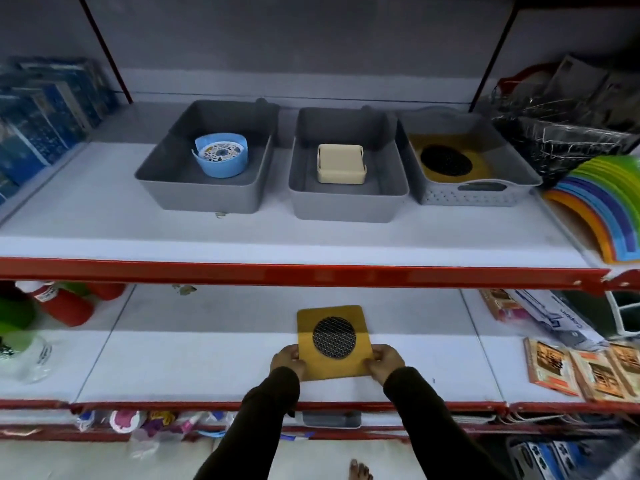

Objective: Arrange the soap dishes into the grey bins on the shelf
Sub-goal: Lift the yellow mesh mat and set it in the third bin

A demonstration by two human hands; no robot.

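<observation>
Shelf [104, 216] across mid-frame carries three grey bins [346, 202], each already holding one soap dish. Lower centre, left hand [285, 360] and right hand [386, 363] pinch a yellow dish [334, 365], still to be placed.

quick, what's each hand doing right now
Left hand: closed on the left edge of the yellow soap dish.
Right hand: closed on the right edge of the same dish.

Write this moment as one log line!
step: carrying | hands: left hand and right hand hold yellow soap dish | bins: three, each holding one dish
</observation>
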